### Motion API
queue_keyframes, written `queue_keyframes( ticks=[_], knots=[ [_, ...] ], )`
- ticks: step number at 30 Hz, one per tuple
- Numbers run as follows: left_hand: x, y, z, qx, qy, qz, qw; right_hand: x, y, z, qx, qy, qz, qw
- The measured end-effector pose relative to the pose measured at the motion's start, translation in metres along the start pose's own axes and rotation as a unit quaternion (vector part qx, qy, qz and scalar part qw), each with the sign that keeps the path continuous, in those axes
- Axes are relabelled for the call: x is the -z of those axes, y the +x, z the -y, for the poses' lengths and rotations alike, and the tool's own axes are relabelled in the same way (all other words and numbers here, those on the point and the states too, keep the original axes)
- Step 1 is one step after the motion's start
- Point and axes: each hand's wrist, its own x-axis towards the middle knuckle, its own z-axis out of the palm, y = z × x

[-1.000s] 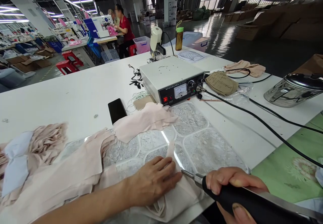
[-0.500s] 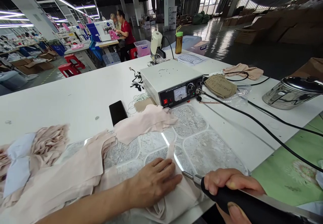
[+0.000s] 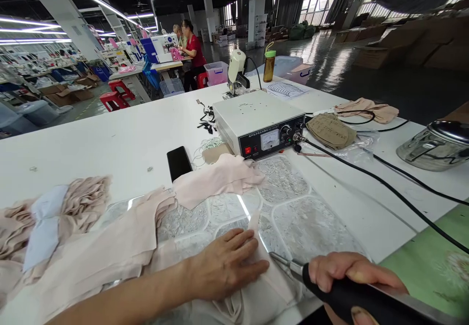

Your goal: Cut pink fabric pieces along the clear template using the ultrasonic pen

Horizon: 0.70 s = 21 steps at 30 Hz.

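Note:
My left hand (image 3: 229, 266) lies flat, fingers stretched out, pressing a pale pink fabric piece (image 3: 256, 295) onto a patterned glass plate (image 3: 300, 217). My right hand (image 3: 348, 278) is wrapped round the black handle of a cutting tool (image 3: 366, 303). The tool's metal tip (image 3: 284, 262) touches the fabric just right of my left fingertips. A black cable (image 3: 384, 185) runs from the tool's side of the table to a white control box (image 3: 258, 119) with a dial and red buttons.
More pink fabric pieces (image 3: 216, 178) and a heap (image 3: 54, 217) lie to the left. A black phone (image 3: 179, 162), a metal pot (image 3: 436, 146), a bottle (image 3: 269, 63) and a brown pad (image 3: 331, 130) stand on the white table (image 3: 110, 139). A person in red sits at a far sewing machine (image 3: 161, 46).
The view has shifted slightly; my hands stay on the fabric, with the tool tip edging a little to the right along it.

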Motion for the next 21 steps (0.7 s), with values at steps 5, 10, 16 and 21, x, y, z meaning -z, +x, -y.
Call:
queue_keyframes(
  ticks=[5, 10, 16, 21],
  knots=[
    [-0.002, 0.001, 0.001, -0.002, -0.008, -0.02, 1.0, -0.011, 0.016, -0.014, 0.023, 0.012, -0.019, 0.999],
    [-0.003, 0.0, 0.002, -0.005, -0.013, -0.037, 0.999, -0.017, 0.026, -0.041, 0.042, 0.046, -0.004, 0.998],
    [-0.007, -0.003, 0.004, -0.015, -0.022, -0.051, 0.998, -0.018, 0.027, -0.051, 0.021, 0.029, 0.006, 0.999],
    [-0.006, -0.002, 0.005, -0.013, -0.022, -0.054, 0.998, -0.02, 0.03, -0.048, 0.032, 0.032, 0.0, 0.999]
  ],
)
